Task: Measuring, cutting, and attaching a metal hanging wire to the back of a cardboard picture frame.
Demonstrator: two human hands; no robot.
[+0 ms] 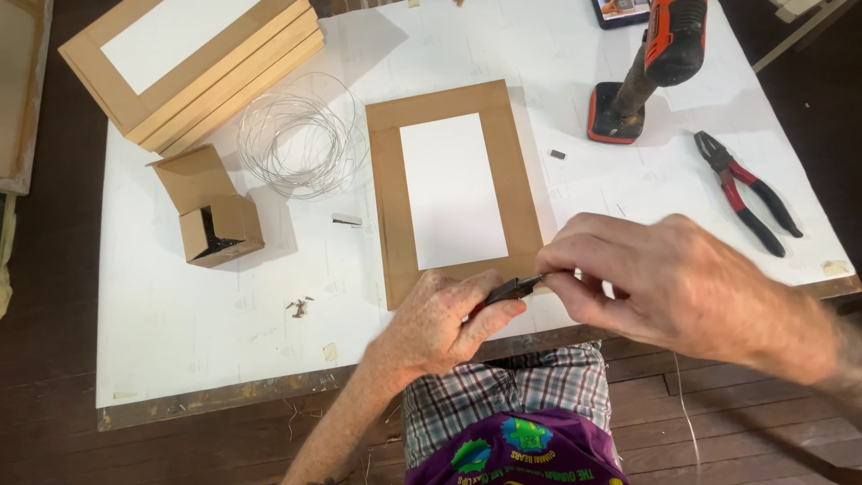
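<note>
Closed around the handles of a small dark-jawed hand tool [507,290], the left hand [440,321] meets the right hand [655,278], whose fingertips pinch shut on something too small to make out at the tool's tip, just off the near corner of the brown flat rectangular frame with white centre panel [453,189]. The white tabletop [224,332] carries all. Beyond the frame's left: a stack of similar brown frames [193,67]; left of it, a loose coil of thin silver wire [296,139] and a small open cardboard box [211,211]. Right of the frame: an orange-and-black cordless drill [646,72] and red-handled pliers [745,193]. Judged step: working a small fitting at the frame's edge, calling for steady, fine alignment.
</note>
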